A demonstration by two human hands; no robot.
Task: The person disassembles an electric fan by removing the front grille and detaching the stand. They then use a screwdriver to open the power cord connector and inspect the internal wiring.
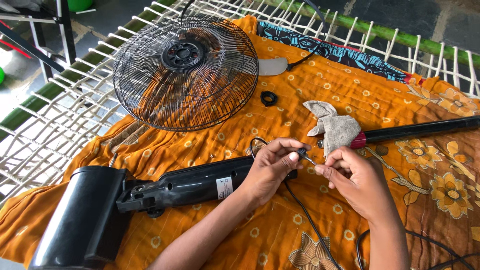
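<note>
Orange floral cloth (300,100); left hand (270,167), right hand (352,177) pinch thin metal pin (306,157).

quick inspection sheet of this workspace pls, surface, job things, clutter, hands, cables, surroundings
surface: orange flowered cloth spread over a white rope-woven cot with green poles.
job's things: black fan body lying on its side; small screw-like part pinched between both hands; black wire fan guard lying flat.
clutter: grey rag over the end of a black pole; black ring; pale fan blade, partly hidden.
hands: left hand and right hand both bare, fingertips on the small part.
cables: thin black cord runs under the hands; another at the far edge.
surroundings: grey floor, metal frame top left.
</note>
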